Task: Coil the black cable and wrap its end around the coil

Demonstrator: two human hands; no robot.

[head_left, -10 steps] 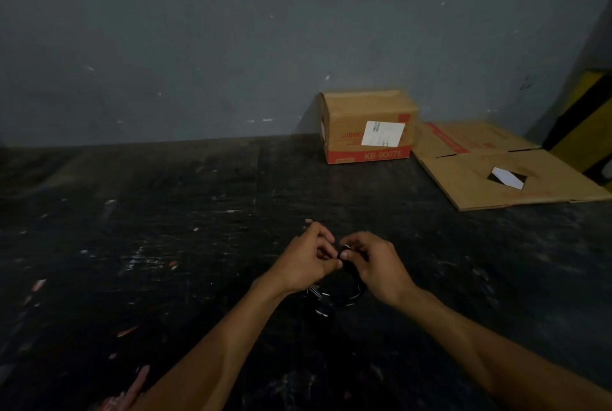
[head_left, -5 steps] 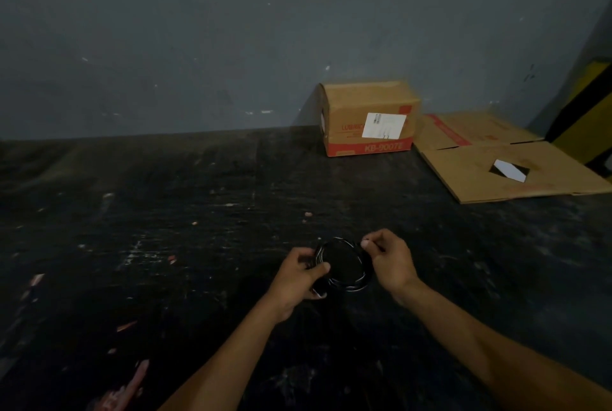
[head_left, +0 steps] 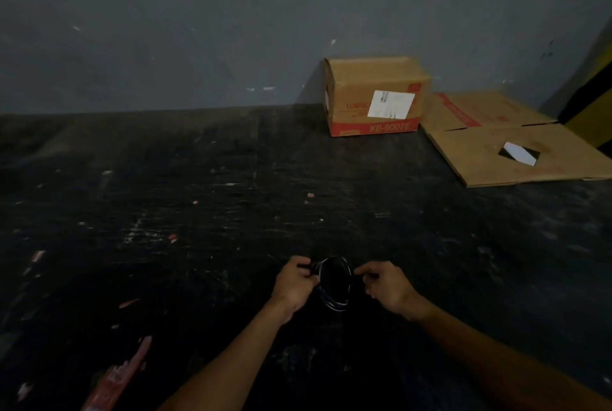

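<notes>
The black cable point(head_left: 341, 303) forms a small round coil, held just above the dark floor at the lower middle. My left hand point(head_left: 293, 284) pinches the coil's left side, with a short cable end poking out past its fingers. My right hand point(head_left: 389, 286) grips the coil's right side. The coil's strands show faint glints; its far rim and lower loops are visible, the sides hidden under my fingers.
A closed cardboard box point(head_left: 376, 96) stands against the grey wall at the back right. Flattened cardboard point(head_left: 490, 158) lies beside it. A reddish scrap point(head_left: 116, 377) lies on the floor at the lower left. Small debris dots the dark floor.
My hands, close together over the coil a second ago, have moved apart to its two sides. The coil now hangs open between them.
</notes>
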